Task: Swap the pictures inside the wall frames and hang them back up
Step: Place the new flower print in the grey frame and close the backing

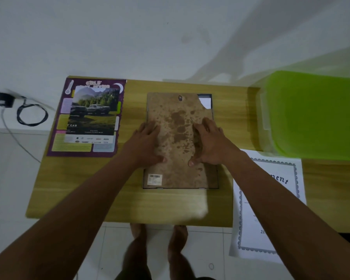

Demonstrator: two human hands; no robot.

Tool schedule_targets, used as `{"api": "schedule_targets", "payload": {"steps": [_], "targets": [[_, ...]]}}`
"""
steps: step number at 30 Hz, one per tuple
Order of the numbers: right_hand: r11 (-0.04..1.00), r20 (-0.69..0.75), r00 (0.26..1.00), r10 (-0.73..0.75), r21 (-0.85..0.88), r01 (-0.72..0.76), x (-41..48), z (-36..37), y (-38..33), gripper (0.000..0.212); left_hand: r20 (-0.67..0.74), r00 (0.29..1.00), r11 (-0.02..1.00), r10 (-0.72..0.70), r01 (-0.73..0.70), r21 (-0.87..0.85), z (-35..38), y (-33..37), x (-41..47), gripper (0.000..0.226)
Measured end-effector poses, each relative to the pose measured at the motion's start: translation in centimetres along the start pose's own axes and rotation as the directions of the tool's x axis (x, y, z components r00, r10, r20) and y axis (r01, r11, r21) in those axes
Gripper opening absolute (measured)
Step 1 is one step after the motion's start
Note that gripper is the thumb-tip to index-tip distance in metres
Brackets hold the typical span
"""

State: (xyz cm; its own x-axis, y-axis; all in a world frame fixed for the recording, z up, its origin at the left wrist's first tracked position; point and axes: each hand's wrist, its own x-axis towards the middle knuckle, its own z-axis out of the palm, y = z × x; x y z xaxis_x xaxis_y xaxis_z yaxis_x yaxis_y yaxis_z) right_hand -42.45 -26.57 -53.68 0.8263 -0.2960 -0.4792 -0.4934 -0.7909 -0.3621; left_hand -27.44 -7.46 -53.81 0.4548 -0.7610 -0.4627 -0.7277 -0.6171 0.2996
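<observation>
A picture frame lies face down in the middle of the wooden table (85, 188). Its stained brown backing board (178, 126) faces up, with a metal hanger (180, 98) at the far edge and a barcode sticker near the front left corner. The board's far right corner is broken off and white paper (205, 102) shows there. My left hand (148, 144) lies flat on the board's left side. My right hand (208, 144) presses on its right side, fingers slightly bent. A truck photo (93, 112) lies on a purple poster (59, 142) at the left. A bordered certificate (271, 209) lies at the right, overhanging the table's front edge.
A translucent green plastic bin (315, 116) stands on the table's far right. A black charger (5, 99) with a coiled cable (31, 116) lies on the white surface to the left. A white wall rises behind the table. My bare feet stand on the tiled floor below.
</observation>
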Motion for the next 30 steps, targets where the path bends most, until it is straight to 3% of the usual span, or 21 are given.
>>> {"api": "schedule_targets", "payload": {"steps": [5,8,11,14,20,30], "targets": [[1.0,-0.043,0.999,-0.003,0.005,0.003,1.2,-1.0,-0.7,0.125,-0.094,0.994,0.991,0.052,-0.063,-0.119,-0.2,-1.2,-1.2,0.113],[0.999,-0.063,0.998,-0.012,-0.035,0.01,2.8,-1.8,-1.1,0.121,0.024,1.0,0.995,0.01,-0.008,-0.096,0.0,-2.1,-1.9,0.139],[0.999,-0.035,0.999,0.003,-0.048,-0.005,4.0,-2.4,-1.5,0.13,0.116,0.993,0.997,0.028,-0.02,-0.068,-0.3,-2.5,-2.1,0.154],[0.997,0.019,1.0,0.025,-0.068,-0.024,4.6,-2.5,-1.6,0.143,0.122,0.991,0.996,0.059,-0.05,-0.071,-0.3,-2.7,-1.9,0.153],[0.996,0.046,0.999,0.025,-0.086,-0.021,5.2,-2.2,-1.2,0.145,0.131,0.989,0.995,0.069,-0.059,-0.078,-0.7,-3.5,-1.5,0.141],[0.99,0.065,0.998,-0.021,-0.136,0.029,4.9,-2.7,-0.8,0.142,0.104,0.994,0.993,0.036,-0.047,0.11,-1.0,-3.9,-0.7,0.147]]}}
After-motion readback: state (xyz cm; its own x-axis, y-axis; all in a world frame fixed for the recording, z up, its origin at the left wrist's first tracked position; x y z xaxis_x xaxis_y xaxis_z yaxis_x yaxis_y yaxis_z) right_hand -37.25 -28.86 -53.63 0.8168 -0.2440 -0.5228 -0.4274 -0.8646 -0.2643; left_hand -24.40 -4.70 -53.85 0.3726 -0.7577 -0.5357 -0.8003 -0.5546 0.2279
